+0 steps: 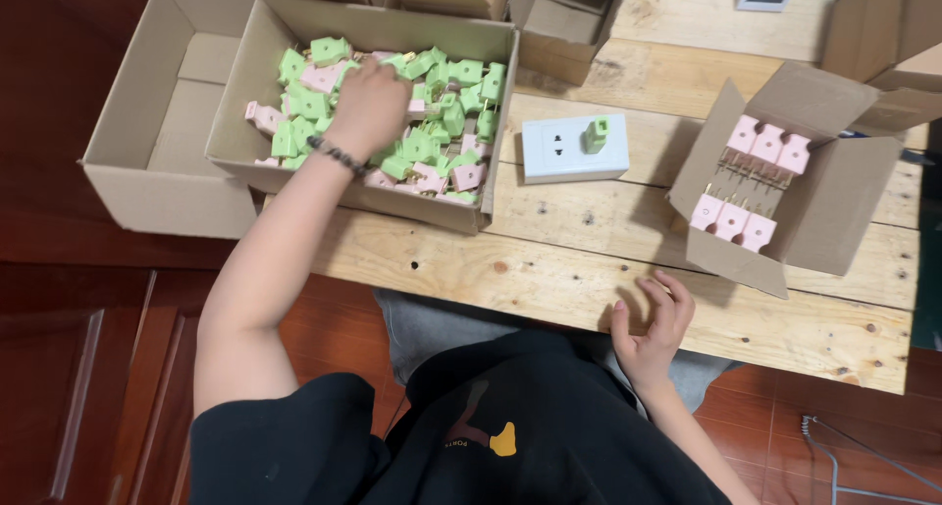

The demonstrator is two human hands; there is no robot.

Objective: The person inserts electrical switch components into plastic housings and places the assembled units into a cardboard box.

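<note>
Left hand in the plug box, right hand idle at table edge.
Left hand is buried among green and pink plugs in the far-left cardboard box, directly under its fingers; grip can't be told. Right hand rests near, fingers loosely spread, holding nothing.

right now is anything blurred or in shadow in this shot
Head view: even, soft light, no glare; the left hand is slightly motion-blurred in the box of plugs; the right hand casts a faint shadow on the wooden table; the floor at left is dim.
</note>
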